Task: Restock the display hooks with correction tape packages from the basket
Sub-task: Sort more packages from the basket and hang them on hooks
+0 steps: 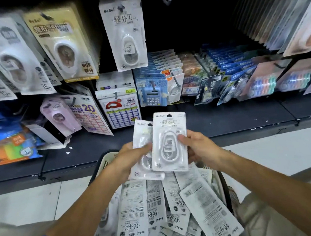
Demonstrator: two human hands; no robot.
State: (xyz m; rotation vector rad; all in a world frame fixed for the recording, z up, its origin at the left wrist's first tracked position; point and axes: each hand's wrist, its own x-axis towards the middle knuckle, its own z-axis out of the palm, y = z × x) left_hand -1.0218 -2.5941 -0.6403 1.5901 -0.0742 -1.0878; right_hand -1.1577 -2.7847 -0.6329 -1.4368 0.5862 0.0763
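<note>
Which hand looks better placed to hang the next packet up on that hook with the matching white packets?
Probably the right hand. It pinches the front packet by its edge, header hole upward and clear. The left hand holds the packet behind. The matching hung packets are straight above.

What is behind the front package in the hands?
Behind the front package is a second package, gripped by the left hand. Its right part is covered.

The basket [105, 160] sits on the floor before the shelf [226, 119]; packages [133, 214] lie in the basket, and one hung package [123, 32] hangs above the shelf.
</note>
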